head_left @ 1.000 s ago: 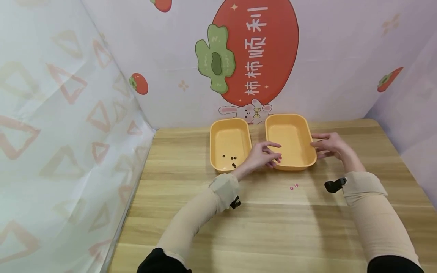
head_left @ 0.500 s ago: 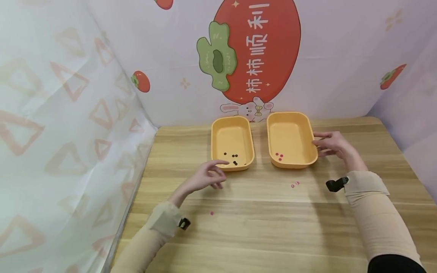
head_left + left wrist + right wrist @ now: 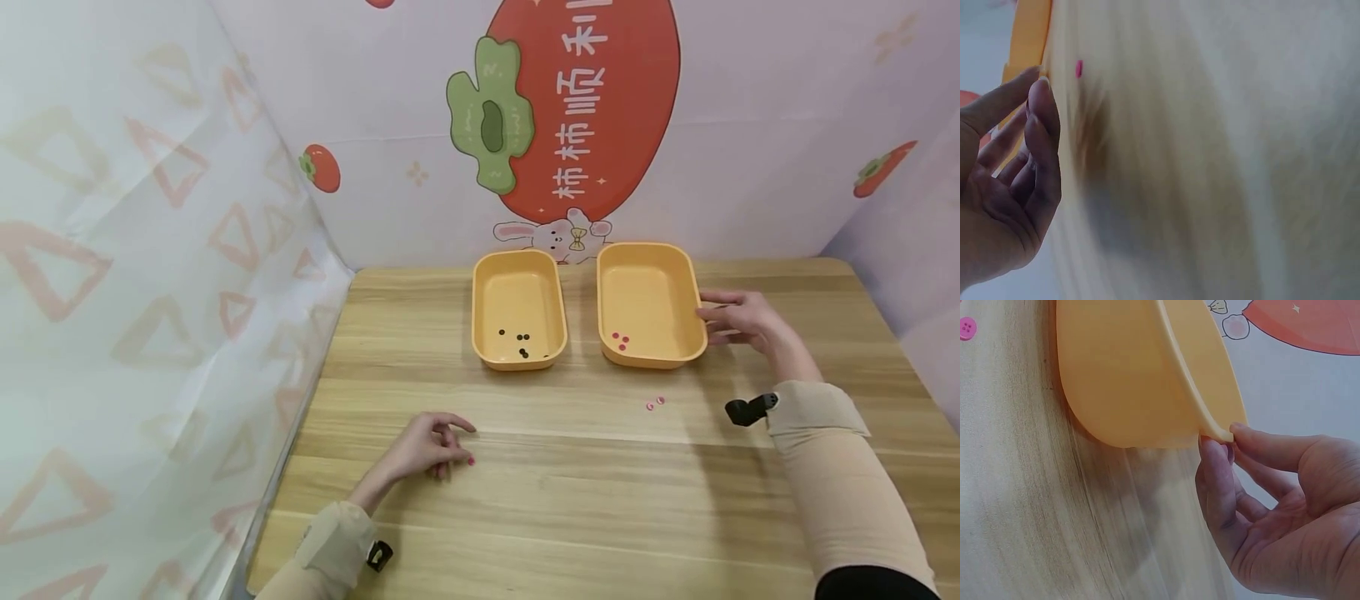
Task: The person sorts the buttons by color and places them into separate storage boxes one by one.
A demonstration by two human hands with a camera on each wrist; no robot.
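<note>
My left hand [image 3: 423, 446] hovers over the table's left part, its fingers loosely bent and holding nothing. A pink button [image 3: 471, 461] lies just beyond its fingertips; the left wrist view shows this button [image 3: 1079, 69] apart from the fingers. At the back right, my right hand [image 3: 746, 321] pinches the rim of a yellow plastic box [image 3: 652, 364], thumb on one side and fingers on the other, as the right wrist view [image 3: 1285, 506] shows. Three pink buttons [image 3: 622, 347] lie inside that box. Two more pink buttons [image 3: 650, 407] lie on the table in front of it.
Left of the held box stands a second yellow box [image 3: 519, 363] with several black buttons [image 3: 520, 337] in its near part. Both boxes are near the back wall [image 3: 405, 208], on a wood-grain table [image 3: 555, 517]. A patterned sheet [image 3: 172, 333] borders the left side.
My left hand has left the right box, where three pink buttons now show, and moved left and nearer to the single pink button. My right hand keeps its hold on the rim.
</note>
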